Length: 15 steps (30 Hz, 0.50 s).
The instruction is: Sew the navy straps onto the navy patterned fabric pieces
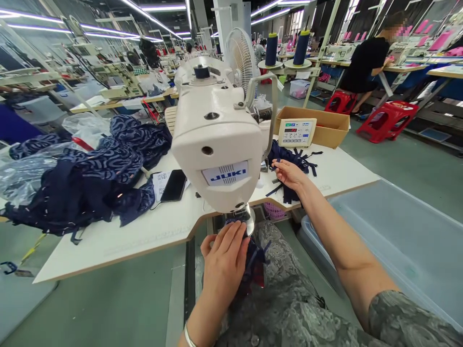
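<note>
A white JUKI sewing machine [222, 144] stands right in front of me. Under its head, my left hand [226, 255] is closed on navy fabric [253, 262], its fingertips close to the needle area. That fabric hangs down over my lap, with a dark red part low on it; the stitching point is mostly hidden. To the right of the machine head, my right hand [289, 174] pinches what looks like a short navy fabric strip [277, 163]. It is over a heap of similar navy strips [300, 159] on the white tabletop [343, 166].
A control panel [297, 132] and a cardboard box [331, 126] stand behind the strips. Left lie patterned navy garments [119, 149] and a black phone [174, 185]. A clear plastic bin [398, 231] is at right. Farther back, a person [365, 62] sits on a red stool [342, 102].
</note>
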{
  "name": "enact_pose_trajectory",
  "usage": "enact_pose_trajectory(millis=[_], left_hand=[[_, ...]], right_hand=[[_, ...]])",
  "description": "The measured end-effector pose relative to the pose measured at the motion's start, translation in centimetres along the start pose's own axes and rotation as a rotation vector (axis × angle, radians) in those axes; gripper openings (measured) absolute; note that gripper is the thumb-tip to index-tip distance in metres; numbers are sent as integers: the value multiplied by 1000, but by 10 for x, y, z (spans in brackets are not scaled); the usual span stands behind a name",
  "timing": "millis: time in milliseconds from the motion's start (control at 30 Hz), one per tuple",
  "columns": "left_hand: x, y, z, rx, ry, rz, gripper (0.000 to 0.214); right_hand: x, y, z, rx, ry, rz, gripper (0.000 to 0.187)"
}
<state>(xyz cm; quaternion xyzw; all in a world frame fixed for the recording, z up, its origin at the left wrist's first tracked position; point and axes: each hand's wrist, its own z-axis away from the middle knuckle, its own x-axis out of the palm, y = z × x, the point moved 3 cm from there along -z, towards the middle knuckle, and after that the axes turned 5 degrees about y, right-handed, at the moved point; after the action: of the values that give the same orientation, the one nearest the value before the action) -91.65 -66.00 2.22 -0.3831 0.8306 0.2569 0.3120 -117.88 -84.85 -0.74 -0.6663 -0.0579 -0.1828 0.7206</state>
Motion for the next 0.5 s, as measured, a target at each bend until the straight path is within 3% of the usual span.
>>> enact_pose_trajectory(millis=[333,400,500], left_hand=[[-2,-7,-1,-10,-80,30,32],[-1,-5,0,-15,-76,23,31],[0,1,0,-29,-43,6,30]], right_hand=[[0,-11,7,-49,38,330,15],[3,-13,26,-71,34,446,17],[20,-6,77,-129,-56,629,19]])
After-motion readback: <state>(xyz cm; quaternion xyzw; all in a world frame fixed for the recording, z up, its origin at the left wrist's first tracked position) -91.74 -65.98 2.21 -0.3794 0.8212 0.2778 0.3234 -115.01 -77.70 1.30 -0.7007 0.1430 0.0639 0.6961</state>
